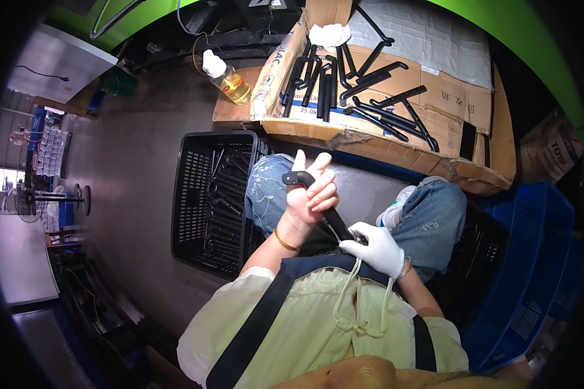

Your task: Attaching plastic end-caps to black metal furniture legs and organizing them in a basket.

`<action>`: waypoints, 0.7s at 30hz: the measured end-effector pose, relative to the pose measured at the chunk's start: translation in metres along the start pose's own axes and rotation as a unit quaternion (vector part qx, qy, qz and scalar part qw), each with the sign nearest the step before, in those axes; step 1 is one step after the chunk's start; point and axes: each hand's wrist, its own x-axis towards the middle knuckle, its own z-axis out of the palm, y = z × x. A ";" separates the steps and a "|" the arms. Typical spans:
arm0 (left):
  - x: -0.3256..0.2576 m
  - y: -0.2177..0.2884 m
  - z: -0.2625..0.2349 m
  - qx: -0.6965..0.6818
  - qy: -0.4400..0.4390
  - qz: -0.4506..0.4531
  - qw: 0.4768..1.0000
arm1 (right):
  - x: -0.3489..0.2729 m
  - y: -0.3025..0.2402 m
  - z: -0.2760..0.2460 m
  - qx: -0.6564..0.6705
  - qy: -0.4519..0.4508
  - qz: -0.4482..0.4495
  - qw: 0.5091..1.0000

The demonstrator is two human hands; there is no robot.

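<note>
My bare left hand [313,198] is wrapped around a black bent handle [334,222], its thumb and some fingers raised. The hooked end pokes out above the palm, and the straight part slants down toward my right hand [377,251]. That hand wears a white glove. Its fingers are pinched together at the handle's lower end, over a thin piece that is too small to name. Several similar black bent handles [370,84] lie spread on a flattened cardboard surface [451,104] in front of me. A white crumpled cloth [329,36] rests at their far end.
A black slatted crate [187,194] full of black parts stands left of my knee. A clear bottle [235,87] of yellow liquid with a white top stands by the cardboard's left edge. Blue plastic crates [532,259] are at the right, and a fan [29,198] is far left.
</note>
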 end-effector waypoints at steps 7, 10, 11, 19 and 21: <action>0.018 -0.015 -0.003 0.012 0.002 -0.016 1.000 | -0.010 -0.012 -0.016 -0.007 0.012 0.011 1.000; 0.034 -0.032 -0.011 0.088 0.047 -0.010 0.995 | -0.016 -0.006 -0.026 0.005 0.029 0.037 0.999; 0.043 -0.042 -0.007 0.175 0.139 -0.005 0.975 | -0.023 0.003 -0.035 -0.002 0.070 0.052 0.996; 0.090 0.009 -0.105 0.787 0.188 0.094 0.581 | -0.169 0.219 -0.159 0.345 0.605 0.238 0.677; 0.129 0.045 -0.115 0.860 0.169 0.134 0.463 | -0.226 0.334 -0.130 0.382 0.672 0.257 0.579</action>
